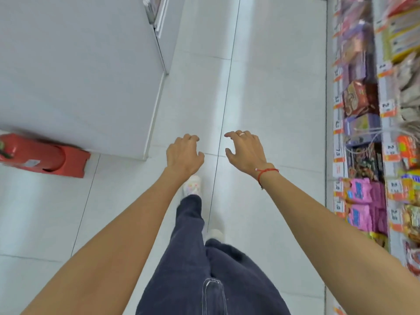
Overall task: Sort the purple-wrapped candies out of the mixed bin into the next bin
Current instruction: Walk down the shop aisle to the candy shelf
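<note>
both the left hand (pixel 184 153) and right hand (pixel 244 149) hung loosely curled and empty; no bin showed, so best to walk on, scanning the shelves (pixel 363 123).

Little can be read here. The white and orange price tags (pixel 338 103) along the shelf edges (pixel 386 92) on the right carry dark digits, but they are too blurred to make out for certain. The printing on the snack packets (pixel 361 192) is also smeared beyond reading.
</note>
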